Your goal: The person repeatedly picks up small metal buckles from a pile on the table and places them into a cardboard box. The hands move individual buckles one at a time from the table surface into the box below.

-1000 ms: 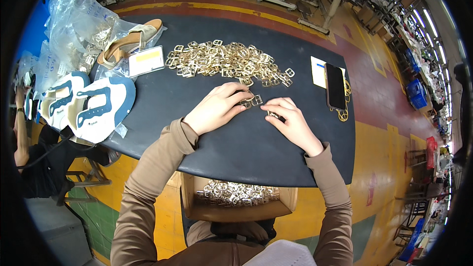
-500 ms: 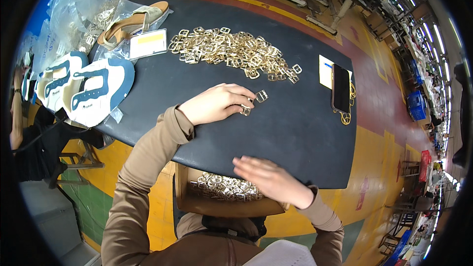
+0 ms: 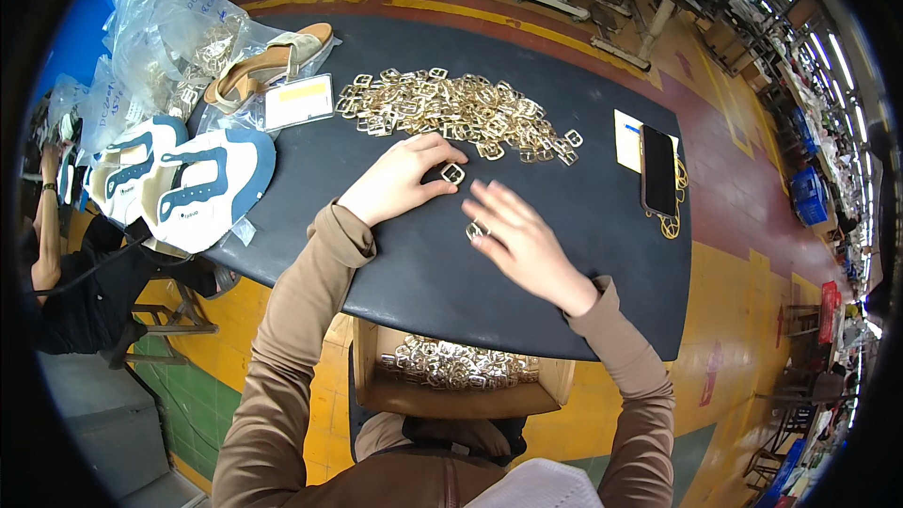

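Note:
My left hand is over the black table, its thumb and forefinger closed around a single metal buckle. To its right, my right hand reaches low over the tabletop with its fingers stretched out. Another buckle is beside its thumb and fingertips, partly covered by them; it seems to lie on the table. Beyond both hands spreads a heap of gold-coloured buckles. Below the table's near edge, an open cardboard box in front of my lap holds many more shiny buckles.
White-and-blue shoe pieces, a sandal, a card in a clear sleeve and plastic bags crowd the table's left end. A phone with a yellow cord lies at right. Another person's arm shows at far left.
My right hand has moved up from above the box to the tabletop, beside a buckle. My left hand has shifted slightly away from me, with a buckle between thumb and forefinger.

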The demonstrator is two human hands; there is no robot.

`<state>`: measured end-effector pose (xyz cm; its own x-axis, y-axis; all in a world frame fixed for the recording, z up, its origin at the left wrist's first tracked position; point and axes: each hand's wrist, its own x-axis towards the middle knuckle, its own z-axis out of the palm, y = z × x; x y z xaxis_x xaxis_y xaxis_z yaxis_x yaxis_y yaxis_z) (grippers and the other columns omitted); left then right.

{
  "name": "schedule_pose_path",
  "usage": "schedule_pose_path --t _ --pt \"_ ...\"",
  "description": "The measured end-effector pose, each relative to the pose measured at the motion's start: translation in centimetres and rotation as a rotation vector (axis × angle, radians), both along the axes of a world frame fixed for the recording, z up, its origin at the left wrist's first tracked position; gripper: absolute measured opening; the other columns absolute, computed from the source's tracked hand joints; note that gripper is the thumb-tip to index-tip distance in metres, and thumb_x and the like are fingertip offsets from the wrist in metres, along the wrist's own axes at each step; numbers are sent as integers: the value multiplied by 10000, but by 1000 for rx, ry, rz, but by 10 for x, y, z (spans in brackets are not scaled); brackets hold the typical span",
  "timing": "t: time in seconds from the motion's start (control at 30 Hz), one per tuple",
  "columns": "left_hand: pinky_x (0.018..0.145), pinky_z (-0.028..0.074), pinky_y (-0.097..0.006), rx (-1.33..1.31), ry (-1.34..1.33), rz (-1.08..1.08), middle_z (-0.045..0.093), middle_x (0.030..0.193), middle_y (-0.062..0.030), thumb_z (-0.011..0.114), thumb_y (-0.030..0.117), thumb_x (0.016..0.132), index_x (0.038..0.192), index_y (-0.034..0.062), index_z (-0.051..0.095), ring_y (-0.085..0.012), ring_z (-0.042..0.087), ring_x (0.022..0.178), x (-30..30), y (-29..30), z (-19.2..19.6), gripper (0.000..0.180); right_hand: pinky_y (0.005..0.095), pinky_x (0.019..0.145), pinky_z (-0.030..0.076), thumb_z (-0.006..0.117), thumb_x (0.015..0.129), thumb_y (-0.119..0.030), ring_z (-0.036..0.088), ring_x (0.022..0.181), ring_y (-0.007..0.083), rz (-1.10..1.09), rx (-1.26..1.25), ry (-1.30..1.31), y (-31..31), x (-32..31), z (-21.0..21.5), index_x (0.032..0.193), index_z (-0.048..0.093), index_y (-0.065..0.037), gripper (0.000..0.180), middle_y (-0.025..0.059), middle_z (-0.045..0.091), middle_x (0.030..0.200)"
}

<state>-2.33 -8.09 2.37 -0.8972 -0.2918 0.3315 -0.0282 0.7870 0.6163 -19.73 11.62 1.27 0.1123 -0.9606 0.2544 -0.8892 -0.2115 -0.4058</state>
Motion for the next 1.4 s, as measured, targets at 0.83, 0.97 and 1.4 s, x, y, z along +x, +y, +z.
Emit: schedule_pose_path --t 0.83,0.97,1.4 --pt "1123 415 -421 -15 117 154 628 1324 -97 680 161 1005 1067 31 763 -300 545 1293 -5 -4 -12 166 455 1176 434 656 1025 -165 509 1432 360 -38 -74 -76 -28 -2 -4 1452 602 -48 446 170 566 1523" --pt "1106 434 -428 -26 101 129 642 1312 -88 703 158 986 1071 62 772 -302 562 1262 -7 3 -15 146 436 1106 486 713 972 -110 594 1309 348 -104 -94 -257 -15 -10 -5 1336 666 -21 377 157 645 1399" --pt "1304 200 -549 -165 -63 74 496 1608 -114 686 223 998 1551 156 497 -320 338 1570 -8 12 -21 589 443 1116 521 687 985 -60 631 1296 335 351 24 -269 64 37 4 1271 717 -8 293 137 674 1397"
